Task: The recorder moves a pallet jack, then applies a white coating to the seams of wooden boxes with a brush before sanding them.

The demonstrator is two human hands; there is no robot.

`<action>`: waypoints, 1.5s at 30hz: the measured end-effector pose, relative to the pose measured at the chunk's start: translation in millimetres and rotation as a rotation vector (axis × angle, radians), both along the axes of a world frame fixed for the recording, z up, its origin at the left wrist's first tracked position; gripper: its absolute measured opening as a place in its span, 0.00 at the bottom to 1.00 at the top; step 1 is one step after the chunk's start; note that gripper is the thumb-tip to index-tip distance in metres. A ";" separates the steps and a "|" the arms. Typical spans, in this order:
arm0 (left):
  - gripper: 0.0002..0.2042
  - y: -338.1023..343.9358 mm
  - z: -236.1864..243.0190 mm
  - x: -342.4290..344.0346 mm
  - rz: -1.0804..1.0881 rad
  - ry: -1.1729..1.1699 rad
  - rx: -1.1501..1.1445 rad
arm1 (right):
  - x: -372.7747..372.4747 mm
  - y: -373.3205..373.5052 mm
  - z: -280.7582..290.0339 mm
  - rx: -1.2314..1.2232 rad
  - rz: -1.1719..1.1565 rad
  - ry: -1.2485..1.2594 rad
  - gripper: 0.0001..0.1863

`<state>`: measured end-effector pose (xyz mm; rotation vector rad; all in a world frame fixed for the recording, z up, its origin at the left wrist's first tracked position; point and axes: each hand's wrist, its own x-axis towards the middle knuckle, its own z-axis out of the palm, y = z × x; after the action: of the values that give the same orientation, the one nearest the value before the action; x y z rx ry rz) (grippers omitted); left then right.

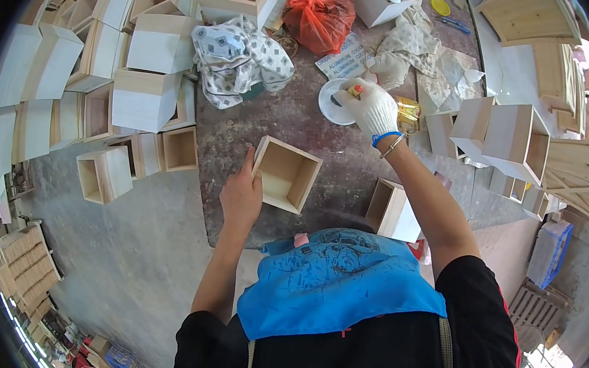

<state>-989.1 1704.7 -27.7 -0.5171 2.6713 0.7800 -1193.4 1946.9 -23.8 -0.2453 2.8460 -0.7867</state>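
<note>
A small open-topped wooden box [301, 185] sits slightly turned on the dark worktable [228, 135]. My bare left hand [242, 194] grips its left wall, the index finger stretched along the outside and the thumb at the rim. Farther off, my right hand [375, 111] wears a white knitted glove and has a blue band at the wrist. Its fingers are closed on a small yellowish thing with a red spot, too small to name. This hand is over the right side of a round white dish [338, 114], which has a dark smear in it.
Stacked wooden boxes [155, 43] crowd the left; others [511, 141] stand at right. A patterned cloth [243, 58], red plastic bag [319, 17] and rags [411, 43] lie at the back. An amber container [408, 112] stands beside the glove. Another box [395, 209] sits near the front edge.
</note>
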 end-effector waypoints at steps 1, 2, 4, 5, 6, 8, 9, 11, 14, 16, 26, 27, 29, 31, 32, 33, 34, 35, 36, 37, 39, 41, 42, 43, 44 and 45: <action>0.29 0.7 0.8 -0.5 0.001 0.002 -0.002 | 0.5 -0.3 -2.9 0.013 -0.002 -0.004 0.15; 0.29 2.0 1.4 -1.4 -0.006 0.006 -0.008 | 0.8 -0.8 -5.7 0.026 -0.004 -0.008 0.16; 0.29 3.3 3.9 -4.1 -0.022 0.015 -0.021 | 0.4 -1.8 -13.4 0.050 0.002 -0.008 0.16; 0.29 3.0 5.3 -4.9 -0.021 0.017 -0.021 | 0.1 -3.5 -13.8 0.078 0.007 -0.011 0.16; 0.29 2.7 7.2 -5.9 -0.019 -0.011 -0.026 | -0.3 -4.0 -13.6 0.106 0.012 -0.014 0.17; 0.29 2.2 9.7 -8.0 -0.017 -0.067 -0.033 | -1.8 0.5 -11.5 0.069 0.008 -0.009 0.17; 0.29 1.8 9.6 -9.3 -0.019 -0.065 -0.031 | -2.7 4.1 -9.5 0.032 0.004 -0.006 0.17; 0.28 -0.8 9.6 -10.9 -0.029 -0.024 -0.044 | -3.4 5.0 -1.1 -0.007 0.007 -0.003 0.18; 0.28 -5.2 6.2 -9.4 -0.014 0.013 -0.044 | -0.4 5.9 10.1 -0.069 0.009 -0.005 0.16; 0.27 -6.8 2.9 -12.5 0.017 0.055 -0.030 | 3.5 4.2 7.2 -0.050 0.007 0.012 0.16; 0.28 -5.5 1.7 -20.4 -0.023 0.101 -0.051 | 4.9 12.1 9.0 -0.122 -0.038 0.033 0.16; 0.28 -4.1 6.8 -21.9 -0.022 0.081 -0.062 | 7.6 16.2 11.3 -0.109 -0.043 0.037 0.16; 0.28 0.2 7.7 -17.9 -0.029 0.067 -0.060 | 15.9 17.9 15.4 -0.228 -0.102 0.046 0.14; 0.29 0.3 9.7 -11.8 -0.059 0.046 -0.059 | 17.2 25.5 20.7 -0.294 -0.113 0.081 0.14; 0.30 -4.2 5.0 -30.5 -0.070 0.056 -0.067 | 14.6 29.0 14.4 -0.346 -0.132 0.064 0.14; 0.30 -7.0 1.5 -57.0 -0.061 0.091 -0.073 | 9.9 32.5 8.0 -0.399 -0.149 0.044 0.14; 0.29 -5.9 -2.6 -67.3 -0.085 0.126 -0.085 | 17.0 37.3 1.4 -0.445 -0.183 -0.010 0.14; 0.29 -2.0 -1.8 -58.8 -0.114 0.136 -0.094 | 28.7 39.7 7.4 -0.442 -0.196 -0.033 0.14; 0.29 1.3 -0.4 -48.9 -0.143 0.145 -0.104 | 31.2 42.2 14.9 -0.530 -0.226 -0.073 0.14; 0.29 4.2 5.4 -34.0 -0.143 0.118 -0.105 | 33.3 42.7 25.8 -0.620 -0.248 -0.115 0.14; 0.28 9.1 9.8 -53.1 -0.121 0.127 -0.101 | 18.0 50.0 27.3 -0.715 -0.261 -0.128 0.13; 0.28 12.5 10.5 -62.6 -0.119 0.123 -0.103 | 27.5 57.3 20.9 -0.903 -0.350 -0.174 0.14; 0.27 15.2 9.8 -66.7 -0.124 0.142 -0.105 | 30.7 59.8 17.7 -0.997 -0.394 -0.197 0.14; 0.26 17.2 9.1 -69.9 -0.129 0.162 -0.107 | 31.5 62.0 14.4 -1.001 -0.399 -0.200 0.14; 0.26 17.5 8.6 -71.9 -0.134 0.181 -0.108 | 31.1 64.1 11.9 -1.007 -0.422 -0.218 0.14; 0.26 18.2 8.3 -73.1 -0.135 0.176 -0.109 | 29.5 65.0 14.9 -1.010 -0.443 -0.238 0.14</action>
<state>-1062.2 1723.0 -19.4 -0.3016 2.8882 0.6717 -1163.8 2011.9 -8.9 0.3513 2.0511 -2.1117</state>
